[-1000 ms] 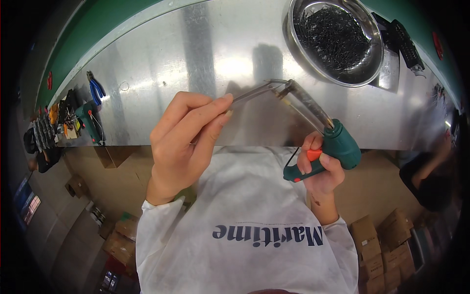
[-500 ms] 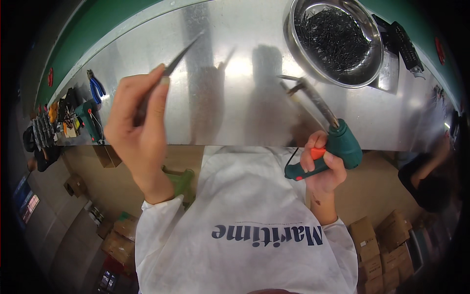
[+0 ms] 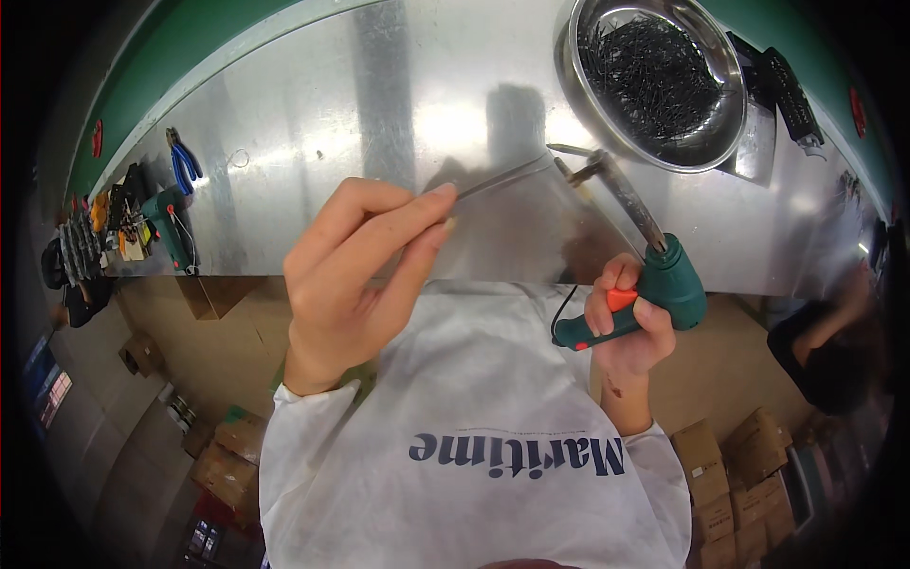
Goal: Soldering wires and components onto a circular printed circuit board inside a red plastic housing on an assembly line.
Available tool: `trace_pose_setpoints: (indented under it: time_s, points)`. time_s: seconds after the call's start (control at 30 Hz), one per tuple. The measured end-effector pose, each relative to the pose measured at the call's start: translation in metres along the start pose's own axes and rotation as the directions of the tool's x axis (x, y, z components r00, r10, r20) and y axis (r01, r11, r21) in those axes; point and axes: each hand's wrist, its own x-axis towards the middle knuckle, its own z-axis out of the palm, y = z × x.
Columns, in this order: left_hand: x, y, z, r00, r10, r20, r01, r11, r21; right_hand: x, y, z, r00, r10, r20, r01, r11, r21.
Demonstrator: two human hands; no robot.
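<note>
My right hand [image 3: 633, 327] is wrapped around the handle of a green soldering gun [image 3: 677, 284] with an orange trigger, a finger resting on it. The gun's long metal barrel [image 3: 627, 199] points up and away, over the metal tabletop. Between the thumb and fingers of my left hand [image 3: 355, 275] is a pair of thin dark tweezers [image 3: 498, 178]. Their points reach right, close to the tip at the end of the barrel. Whether tweezers and tip touch, I cannot tell.
At the back right a steel bowl [image 3: 730, 142] holds many thin black pieces [image 3: 654, 76]. A black-handled tool [image 3: 791, 95] lies beside it. Blue-handled pliers [image 3: 185, 166] and another green soldering gun [image 3: 171, 228] lie at the left. Cardboard boxes [image 3: 706, 465] stand below right.
My left hand has come right and nearer to me, bringing the tweezers from pointing up and away to the soldering gun's tip. My right hand has barely moved.
</note>
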Motion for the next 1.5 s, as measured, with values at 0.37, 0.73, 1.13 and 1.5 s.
trace_pose_setpoints:
  time_s: [0.37, 0.73, 1.13, 1.5]
  points:
    - [0.000, -0.001, 0.003, 0.997, 0.067, -0.030, -0.067, 0.998, 0.011, 0.001, 0.001, 0.001, 0.999, -0.034, -0.026, 0.033, 0.999, -0.028]
    - [0.002, -0.001, 0.004, 0.996, 0.078, -0.051, -0.079, 0.997, -0.009, -0.001, 0.002, 0.001, 0.999, -0.034, -0.023, 0.033, 0.999, -0.041]
    - [0.008, -0.004, -0.007, 0.971, 0.047, -0.233, -0.032, 0.997, 0.067, 0.000, 0.001, -0.007, 1.000, -0.023, -0.005, 0.022, 0.999, -0.023]
    - [-0.005, 0.003, 0.010, 0.999, 0.017, -0.040, -0.022, 0.992, -0.127, -0.010, 0.009, -0.014, 0.972, -0.200, 0.125, 0.222, 0.955, -0.198]
